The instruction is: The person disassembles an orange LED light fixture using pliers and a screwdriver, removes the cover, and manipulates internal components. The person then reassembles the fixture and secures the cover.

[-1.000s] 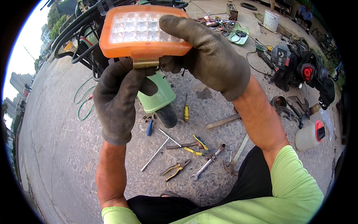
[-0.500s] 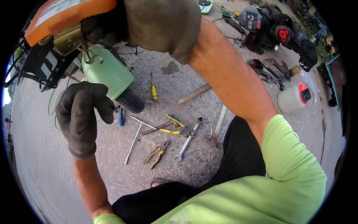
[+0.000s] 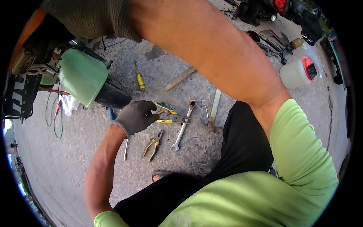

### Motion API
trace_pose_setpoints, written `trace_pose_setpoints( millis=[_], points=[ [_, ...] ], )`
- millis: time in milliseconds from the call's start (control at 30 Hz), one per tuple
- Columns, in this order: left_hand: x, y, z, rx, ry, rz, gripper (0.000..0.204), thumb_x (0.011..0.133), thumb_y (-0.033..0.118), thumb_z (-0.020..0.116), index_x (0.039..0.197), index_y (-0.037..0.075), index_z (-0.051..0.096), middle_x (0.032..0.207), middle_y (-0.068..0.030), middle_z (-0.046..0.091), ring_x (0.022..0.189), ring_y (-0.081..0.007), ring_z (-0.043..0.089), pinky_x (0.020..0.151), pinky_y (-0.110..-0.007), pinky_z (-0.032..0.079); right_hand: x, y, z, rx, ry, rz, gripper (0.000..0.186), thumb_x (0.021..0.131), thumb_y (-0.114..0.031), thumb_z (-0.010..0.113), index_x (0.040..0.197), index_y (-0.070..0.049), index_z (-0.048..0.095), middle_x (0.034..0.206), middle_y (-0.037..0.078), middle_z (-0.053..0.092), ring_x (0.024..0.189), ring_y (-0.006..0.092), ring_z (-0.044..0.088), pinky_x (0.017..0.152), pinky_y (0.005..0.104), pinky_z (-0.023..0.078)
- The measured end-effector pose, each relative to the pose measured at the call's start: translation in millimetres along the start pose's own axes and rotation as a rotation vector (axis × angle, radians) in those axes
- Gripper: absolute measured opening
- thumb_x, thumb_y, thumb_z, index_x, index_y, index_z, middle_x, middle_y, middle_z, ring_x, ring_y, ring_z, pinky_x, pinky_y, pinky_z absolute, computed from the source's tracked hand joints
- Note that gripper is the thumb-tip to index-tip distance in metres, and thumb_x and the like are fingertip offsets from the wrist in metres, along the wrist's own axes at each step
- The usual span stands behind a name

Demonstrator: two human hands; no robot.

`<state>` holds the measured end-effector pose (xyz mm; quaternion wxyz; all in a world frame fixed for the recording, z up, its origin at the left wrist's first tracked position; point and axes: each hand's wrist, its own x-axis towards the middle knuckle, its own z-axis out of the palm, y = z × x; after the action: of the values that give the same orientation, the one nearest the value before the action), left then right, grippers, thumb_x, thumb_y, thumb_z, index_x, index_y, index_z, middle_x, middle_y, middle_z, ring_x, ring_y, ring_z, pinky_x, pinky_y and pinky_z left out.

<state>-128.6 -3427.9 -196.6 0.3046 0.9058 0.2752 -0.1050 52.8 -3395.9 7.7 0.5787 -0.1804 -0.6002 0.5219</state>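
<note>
My left hand (image 3: 138,117), in a dark grey work glove, is low over the tools on the ground. Its fingers are apart and slightly bent at the handle ends of yellow-and-green-handled pliers (image 3: 171,121); nothing shows in its grasp. Beyond it are a vehicle's light green fender (image 3: 83,75) and black tyre (image 3: 113,92). My right hand (image 3: 90,19), gloved too, is up by an orange-edged part (image 3: 30,28) at the upper left; its fingers are hidden. Part of a T-handle wrench (image 3: 125,149) shows below my left wrist.
Yellow-and-black pliers (image 3: 153,145), a combination wrench (image 3: 183,128), a hammer (image 3: 214,113), a wooden stick (image 3: 180,78) and a yellow screwdriver (image 3: 140,80) lie on the concrete. A whitish jug (image 3: 295,75) with a red cap stands right, near dark vehicle parts (image 3: 274,39).
My left hand has come down and right from beside the orange part to the yellow-and-green-handled pliers. My right hand has shifted left in the view, and the view itself has moved.
</note>
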Motion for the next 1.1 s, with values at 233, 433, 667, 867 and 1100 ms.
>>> trace_pose_setpoints(
  millis=[233, 433, 667, 867, 1100],
  points=[
    [52, -47, 103, 0.226, -0.016, 0.000, 0.087, 0.076, 0.038, 0.083, 0.151, 0.016, 0.047, 0.154, -0.0217, 0.044, 0.142, -0.0427, 0.041, 0.114, -0.052, 0.039, 14, -10, -14, 0.178, 0.074, 0.157, 0.043, 0.106, -0.042, 0.050, 0.115, -0.001, 0.062, 0.076, 0.007, 0.068, 0.057, 0.0103, 0.064, 0.051, 0.0218, 0.053],
    [60, -43, 158, 0.360, -0.019, -0.068, 0.077, 0.077, 0.040, 0.081, 0.145, 0.017, 0.052, 0.147, -0.0182, 0.051, 0.142, -0.0381, 0.042, 0.111, -0.057, 0.036, 12, -3, -24, 0.311, 0.080, 0.224, 0.042, 0.104, -0.041, 0.056, 0.114, -0.002, 0.062, 0.076, 0.007, 0.070, 0.063, 0.0126, 0.069, 0.050, 0.0243, 0.055],
    [63, -52, 185, 0.209, 0.078, -0.316, 0.050, 0.086, 0.050, 0.070, 0.116, 0.010, 0.065, 0.118, -0.0201, 0.070, 0.109, -0.0375, 0.068, 0.095, -0.054, 0.047, 16, -2, -23, 0.301, 0.093, 0.230, 0.042, 0.104, -0.040, 0.057, 0.117, -0.001, 0.062, 0.077, 0.008, 0.070, 0.065, 0.0140, 0.071, 0.052, 0.0254, 0.057],
    [32, -27, 106, -0.077, 0.090, -0.339, 0.049, 0.089, 0.052, 0.069, 0.108, 0.007, 0.069, 0.099, -0.0205, 0.074, 0.094, -0.0381, 0.071, 0.080, -0.045, 0.055, 19, -5, -22, 0.303, 0.098, 0.206, 0.044, 0.104, -0.040, 0.057, 0.119, 0.001, 0.061, 0.076, 0.008, 0.070, 0.064, 0.0143, 0.071, 0.052, 0.0252, 0.058],
    [-63, 6, -44, -0.805, 0.276, -0.152, 0.034, 0.094, 0.030, 0.074, 0.114, 0.002, 0.071, 0.108, -0.0091, 0.073, 0.094, -0.0166, 0.068, 0.080, -0.033, 0.053, 18, 5, -30, 0.318, 0.099, 0.201, 0.044, 0.104, -0.041, 0.058, 0.119, 0.001, 0.061, 0.075, 0.007, 0.069, 0.062, 0.0141, 0.069, 0.052, 0.0254, 0.058]
  ],
)
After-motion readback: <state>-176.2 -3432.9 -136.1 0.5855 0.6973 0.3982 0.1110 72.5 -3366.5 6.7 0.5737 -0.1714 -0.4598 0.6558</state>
